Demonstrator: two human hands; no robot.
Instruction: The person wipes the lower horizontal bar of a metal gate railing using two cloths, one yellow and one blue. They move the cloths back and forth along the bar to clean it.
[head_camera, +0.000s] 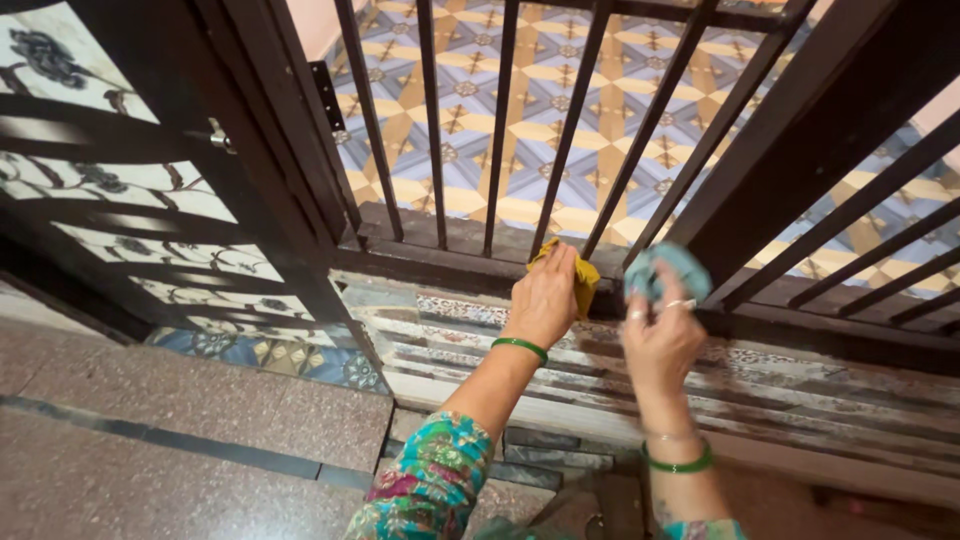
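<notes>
The left hand (545, 295) presses a crumpled yellow cloth (580, 277) against the bottom rail (440, 240) of a dark metal gate (800, 150), fingers curled over the cloth just below the upright bars (500, 120). The right hand (660, 340) is closed on a bunched light-blue cloth (665, 270), held up at the foot of the thick gate post, just beside the left. Gaps between bars are narrow. Below the rail, the worn patterned threshold (800, 390) lies open toward its right edge; the speckled stone floor (180, 420) spreads left.
</notes>
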